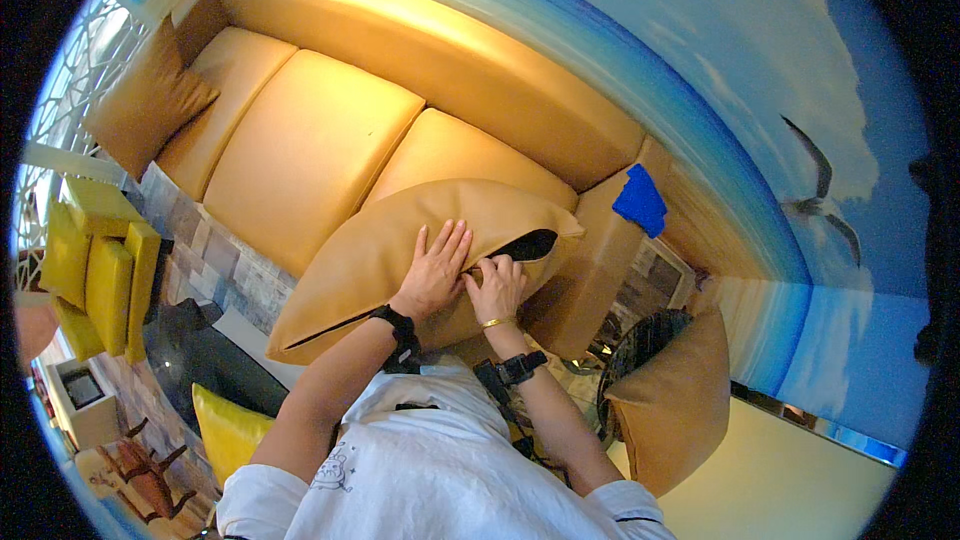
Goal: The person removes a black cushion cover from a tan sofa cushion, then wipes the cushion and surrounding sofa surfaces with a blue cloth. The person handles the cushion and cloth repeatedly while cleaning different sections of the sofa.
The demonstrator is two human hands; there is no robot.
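Observation:
A large tan leather-like cushion (367, 255) rests in front of me, against the sofa's near side. Along its near edge runs a zip seam, gaping at the right end to show a black inside (531, 245). My left hand (435, 270) lies flat on the cushion's upper face, fingers extended and slightly apart, its thumb side near the seam. Just right of it, my right hand (499, 286) has its fingers bent and pinched at the seam, by the gap's left end. Whether it grips a zip pull or only the fabric edge is hidden by the fingers.
Behind the cushion stands a tan sofa (315, 135), with another cushion (142, 105) at its far left. A blue cloth (641, 201) lies on its right arm. To my right, a tan cushion (679, 397) leans by a dark round table (645, 345). Yellow armchair (105, 277) at left.

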